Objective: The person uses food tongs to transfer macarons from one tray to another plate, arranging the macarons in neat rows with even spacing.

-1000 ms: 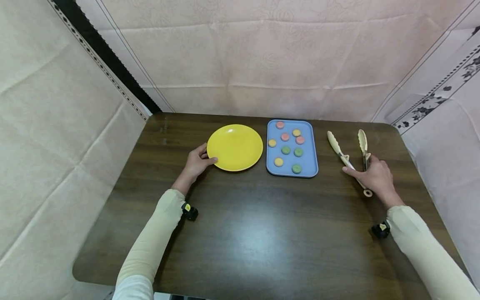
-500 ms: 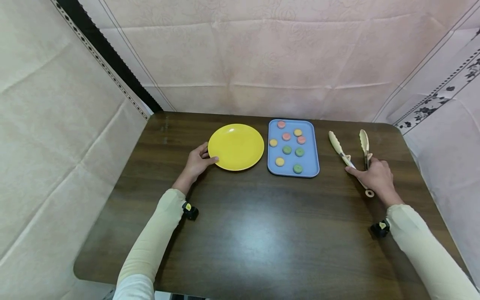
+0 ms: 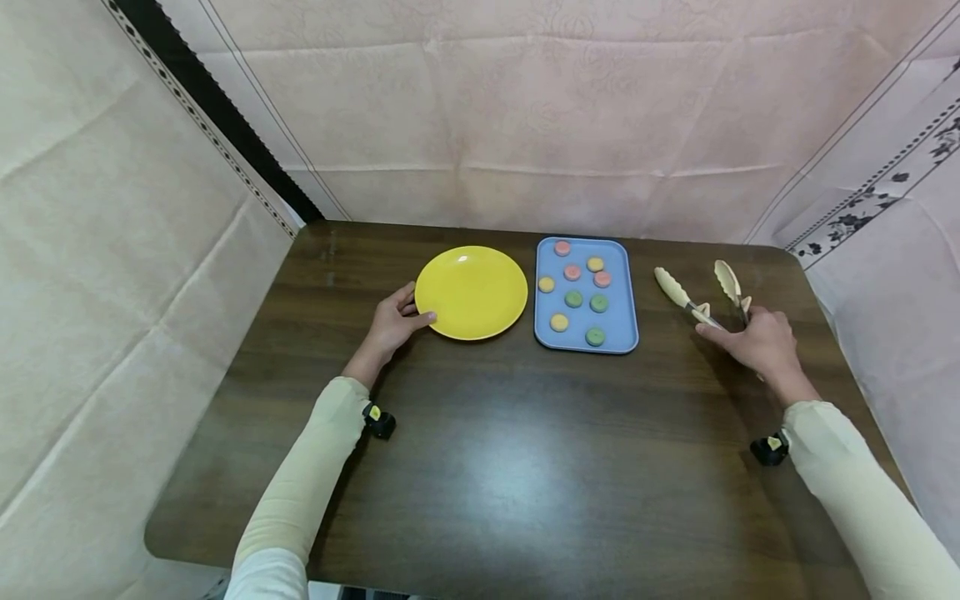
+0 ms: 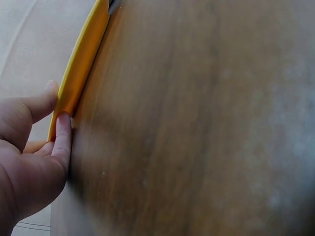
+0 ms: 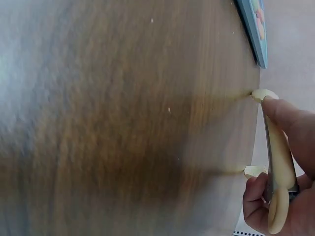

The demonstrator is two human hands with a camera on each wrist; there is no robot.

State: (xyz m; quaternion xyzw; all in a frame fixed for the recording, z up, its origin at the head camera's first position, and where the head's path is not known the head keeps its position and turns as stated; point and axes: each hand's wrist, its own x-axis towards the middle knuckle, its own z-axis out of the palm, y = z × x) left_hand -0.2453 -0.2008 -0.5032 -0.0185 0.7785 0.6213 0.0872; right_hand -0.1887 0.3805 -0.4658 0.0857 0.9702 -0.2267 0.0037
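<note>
At the left, a round yellow plate (image 3: 472,293) lies on the table; my left hand (image 3: 393,323) pinches its near-left rim, thumb on top and fingers beneath, as the plate's edge (image 4: 81,64) in the left wrist view confirms. My right hand (image 3: 763,343) grips a pair of cream-coloured tongs (image 3: 672,288) by the handles, their arms spread apart and tips pointing to the far side. In the right wrist view the tongs' handle (image 5: 278,152) lies between thumb and fingers. Between the hands sits a blue tray (image 3: 618,342) bearing several pink, yellow and green macaron-like discs (image 3: 573,299).
The brown wooden table (image 3: 480,467) has rounded corners and runs back to a pale cloth wall (image 3: 525,125). Similar cloth hangs at the left and right sides. A wrist camera (image 3: 770,448) is strapped on the right sleeve, another on the left.
My right hand has shifted slightly up and to the right, raising the handle end of the tongs, whose ring end is now hidden. The left hand and plate stay put.
</note>
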